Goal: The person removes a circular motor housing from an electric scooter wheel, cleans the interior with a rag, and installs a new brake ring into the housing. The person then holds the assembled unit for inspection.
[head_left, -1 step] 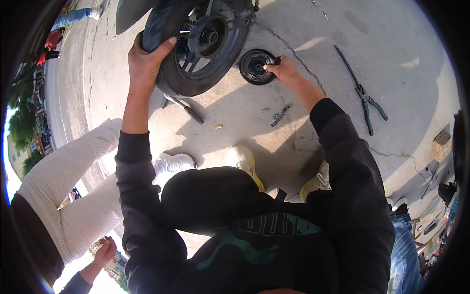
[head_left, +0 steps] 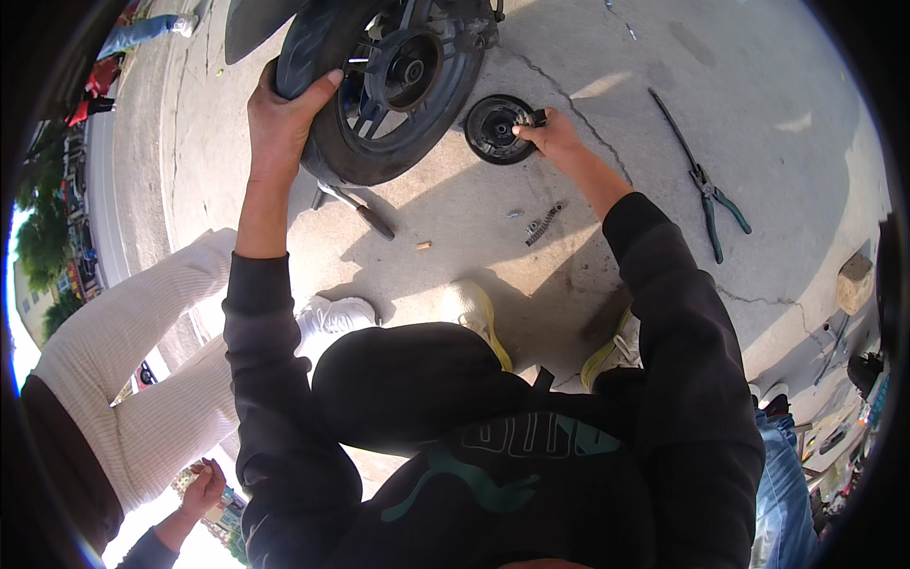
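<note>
My left hand [head_left: 288, 119] is wrapped round the tyre of a black spoked wheel [head_left: 327, 142], its thumb on the sidewall. The wheel leans at the upper middle, its open hub facing me. Right of it, my right hand [head_left: 552, 134] grips the edge of a round black brake plate [head_left: 490, 131] near the ground, with thumb and fingers closed on a small part at its rim. The fingers' undersides are hidden. Below the tyre lies a dark-handled tool [head_left: 370, 218], its head partly hidden by the wheel.
Long green-handled pliers [head_left: 706, 194] lie on the concrete at right. A spring-like metal piece [head_left: 543, 226] and a small tan piece [head_left: 424, 246] lie before my shoes. A person in pale ribbed trousers [head_left: 161, 351] stands close at left; a stone [head_left: 855, 284] lies at far right.
My right hand has shifted very slightly to the right at the brake plate. My left hand keeps its grip on the tyre.
</note>
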The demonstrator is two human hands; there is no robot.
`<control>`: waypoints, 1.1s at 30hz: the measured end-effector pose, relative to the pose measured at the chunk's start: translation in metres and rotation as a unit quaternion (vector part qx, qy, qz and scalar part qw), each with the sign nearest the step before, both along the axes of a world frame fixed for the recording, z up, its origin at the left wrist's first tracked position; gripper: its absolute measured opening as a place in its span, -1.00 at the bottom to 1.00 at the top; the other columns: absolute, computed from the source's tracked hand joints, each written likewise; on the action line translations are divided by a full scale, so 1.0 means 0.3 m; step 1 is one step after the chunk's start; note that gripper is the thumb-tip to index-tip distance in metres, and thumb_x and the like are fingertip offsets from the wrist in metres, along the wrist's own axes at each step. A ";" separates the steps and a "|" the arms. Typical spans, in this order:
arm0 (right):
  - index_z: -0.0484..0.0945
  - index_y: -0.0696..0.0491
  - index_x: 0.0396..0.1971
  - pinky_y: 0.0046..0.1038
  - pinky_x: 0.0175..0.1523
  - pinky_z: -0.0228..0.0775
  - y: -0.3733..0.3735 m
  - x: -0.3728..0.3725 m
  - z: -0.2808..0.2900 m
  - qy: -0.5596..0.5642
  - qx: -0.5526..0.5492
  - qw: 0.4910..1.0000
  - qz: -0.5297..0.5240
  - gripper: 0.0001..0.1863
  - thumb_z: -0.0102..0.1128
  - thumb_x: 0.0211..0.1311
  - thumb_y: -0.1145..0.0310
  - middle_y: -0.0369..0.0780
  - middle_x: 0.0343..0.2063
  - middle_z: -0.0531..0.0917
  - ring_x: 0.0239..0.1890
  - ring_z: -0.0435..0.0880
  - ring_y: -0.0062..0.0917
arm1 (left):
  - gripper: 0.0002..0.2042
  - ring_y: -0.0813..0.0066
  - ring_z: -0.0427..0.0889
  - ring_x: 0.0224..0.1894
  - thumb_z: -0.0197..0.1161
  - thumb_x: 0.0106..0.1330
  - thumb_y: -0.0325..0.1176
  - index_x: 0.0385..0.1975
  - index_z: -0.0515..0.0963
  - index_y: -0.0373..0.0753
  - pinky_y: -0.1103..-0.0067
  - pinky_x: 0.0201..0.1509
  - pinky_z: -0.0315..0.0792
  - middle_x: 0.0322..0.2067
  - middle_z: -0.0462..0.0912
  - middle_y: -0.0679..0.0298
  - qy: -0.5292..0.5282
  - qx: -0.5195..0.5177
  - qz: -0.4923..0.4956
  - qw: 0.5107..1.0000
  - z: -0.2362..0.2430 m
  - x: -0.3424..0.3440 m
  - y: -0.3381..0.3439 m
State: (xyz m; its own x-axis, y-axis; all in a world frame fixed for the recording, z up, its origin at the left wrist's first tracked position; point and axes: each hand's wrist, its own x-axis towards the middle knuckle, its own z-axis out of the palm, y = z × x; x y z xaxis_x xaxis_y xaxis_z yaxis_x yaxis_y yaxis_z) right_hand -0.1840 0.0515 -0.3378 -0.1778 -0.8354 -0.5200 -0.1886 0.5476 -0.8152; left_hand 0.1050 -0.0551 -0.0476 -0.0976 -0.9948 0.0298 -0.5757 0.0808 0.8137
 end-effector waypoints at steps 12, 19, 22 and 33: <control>0.46 0.10 0.25 -0.41 0.00 0.50 0.164 -0.127 0.126 -0.147 0.112 0.978 -0.098 -0.26 0.61 0.12 0.17 -0.25 -0.05 0.70 0.00 0.64 -0.52 | -0.02 -0.06 0.60 0.19 0.52 0.08 0.31 0.26 0.46 -0.47 0.26 0.31 0.44 0.12 0.59 -0.21 -0.183 -0.245 0.029 0.952 -0.127 0.093 -0.067; 0.40 0.13 0.31 -0.40 0.08 0.53 0.248 -0.153 0.116 -0.246 0.084 0.961 -0.093 -0.20 0.61 0.11 0.23 -0.19 0.01 0.69 0.03 0.64 -0.48 | -0.07 -0.06 0.60 0.15 0.57 0.08 0.23 0.23 0.47 -0.48 0.25 0.26 0.46 0.12 0.57 -0.17 -0.193 -0.214 0.050 0.956 -0.135 0.137 -0.072; 0.41 0.14 0.31 -0.42 -0.01 0.58 0.229 -0.097 0.105 -0.229 0.088 0.953 -0.175 -0.21 0.60 0.10 0.29 -0.18 -0.02 0.71 -0.06 0.69 -0.48 | -0.05 -0.03 0.57 0.19 0.56 0.09 0.22 0.27 0.44 -0.49 0.26 0.30 0.44 0.14 0.55 -0.16 -0.188 -0.221 0.014 0.957 -0.122 0.136 -0.075; 0.62 0.21 0.05 -0.26 -0.01 0.62 0.188 -0.130 0.449 0.230 -0.126 0.964 0.047 -0.37 0.59 -0.04 0.23 0.01 -0.21 0.76 -0.15 0.78 -0.14 | 0.00 0.00 0.52 0.28 0.60 0.10 0.11 0.40 0.29 -0.47 0.31 0.39 0.37 0.23 0.50 -0.18 -0.153 -0.198 0.008 0.968 -0.128 0.165 -0.021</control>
